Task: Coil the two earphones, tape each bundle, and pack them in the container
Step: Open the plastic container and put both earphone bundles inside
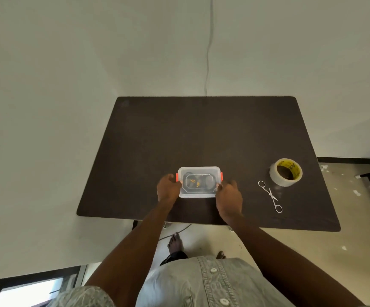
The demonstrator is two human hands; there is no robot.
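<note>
A dark brown tabletop (201, 134) with rounded corners stands against a pale wall, and everything on it lies toward its near edge. A small clear container (198, 182) with its lid on and an orange latch at each short end sits a little left of the middle of the near edge, set back from that edge. Through the lid, dark coiled earphones (196, 182) with a bit of yellow show inside; how many bundles there are cannot be told. The left hand (168, 188) is at the container's left end, its fingers curled against the side wall just below the orange latch, touching it. The right hand (228, 194) is at the right end, with its fingers (220, 185) bent in against the container's near right corner under the other latch; whether either hand truly grips or only presses the box cannot be told. So the container lies between the two hands, held from both ends. Near the right edge stands a roll of clear tape (285, 172) with a yellow core, lying flat. Just left of and nearer than the roll lie small metal scissors (270, 196), slightly open, well apart from the right hand.
</note>
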